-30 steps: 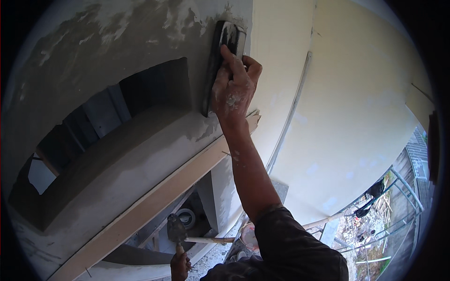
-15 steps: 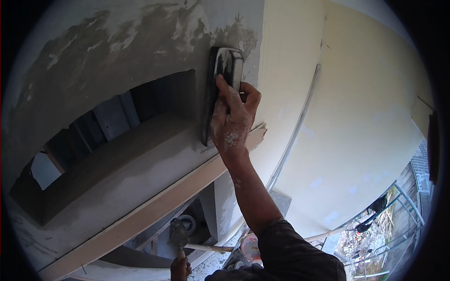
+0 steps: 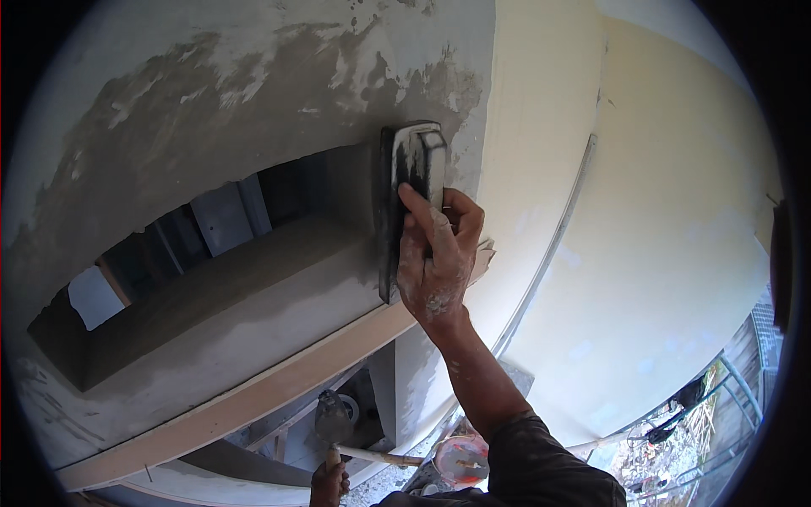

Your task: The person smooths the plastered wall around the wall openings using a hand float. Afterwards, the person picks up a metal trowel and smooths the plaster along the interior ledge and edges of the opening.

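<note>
My right hand (image 3: 435, 262) grips a dark plastering float (image 3: 407, 198) and presses it flat against the wall at the right edge of a rectangular window opening (image 3: 211, 262). Wet grey plaster (image 3: 220, 110) covers the wall above and around the opening. A pale wooden batten (image 3: 236, 406) runs along the sill's lower edge. At the bottom of the view my left hand (image 3: 328, 483) holds the wooden handle of a grey trowel (image 3: 334, 420), blade up, well below the sill.
Right of the float the wall (image 3: 642, 211) is smooth and cream, with a thin vertical pipe (image 3: 549, 253) on it. A plaster-smeared bucket (image 3: 461, 458) sits below my right arm. Scaffold rails (image 3: 726, 397) and the ground far below show at the lower right.
My right hand has slid the float down the wall, from the top of the plastered patch to beside the opening's right edge. The left hand stays low with the trowel.
</note>
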Motion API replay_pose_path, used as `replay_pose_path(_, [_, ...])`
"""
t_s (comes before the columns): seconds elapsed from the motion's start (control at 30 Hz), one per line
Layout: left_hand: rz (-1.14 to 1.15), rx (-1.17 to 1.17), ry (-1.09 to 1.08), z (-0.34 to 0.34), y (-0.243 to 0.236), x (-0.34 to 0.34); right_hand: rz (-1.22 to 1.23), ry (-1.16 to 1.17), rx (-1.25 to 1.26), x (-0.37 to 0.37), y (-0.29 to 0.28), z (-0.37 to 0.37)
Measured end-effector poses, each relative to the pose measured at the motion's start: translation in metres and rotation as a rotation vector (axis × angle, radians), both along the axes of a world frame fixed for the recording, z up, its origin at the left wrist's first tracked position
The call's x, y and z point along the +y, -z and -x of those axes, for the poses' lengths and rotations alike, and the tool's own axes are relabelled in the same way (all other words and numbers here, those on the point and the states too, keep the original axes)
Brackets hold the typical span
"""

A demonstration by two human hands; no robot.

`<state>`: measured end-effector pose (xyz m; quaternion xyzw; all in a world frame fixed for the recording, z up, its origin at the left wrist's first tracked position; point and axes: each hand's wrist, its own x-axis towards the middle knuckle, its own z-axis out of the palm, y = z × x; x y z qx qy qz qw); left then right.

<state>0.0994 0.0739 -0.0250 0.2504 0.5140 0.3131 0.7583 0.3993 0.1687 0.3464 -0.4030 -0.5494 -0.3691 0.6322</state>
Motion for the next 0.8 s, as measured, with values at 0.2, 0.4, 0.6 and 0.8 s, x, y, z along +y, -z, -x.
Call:
replay_pose_path(0.2, [-0.405,0.285,-0.028,-0.002,0.018,-0.013,-0.012,0.086,-0.031,0.018,-0.022,0.006])
replay_pose_path(0.4, [-0.006,0.024,-0.019,0.005,0.003,-0.001,-0.282,0.093,-0.141,0.04,-0.159,-0.015])
replay_pose_path(0.6, [-0.067,0.023,-0.02,-0.003,0.001,-0.005,-0.19,0.038,0.077,0.021,-0.19,-0.072])
replay_pose_path(0.8, [-0.036,0.037,-0.018,0.0,0.008,-0.017,-0.069,-0.018,-0.332,0.01,-0.055,-0.043])
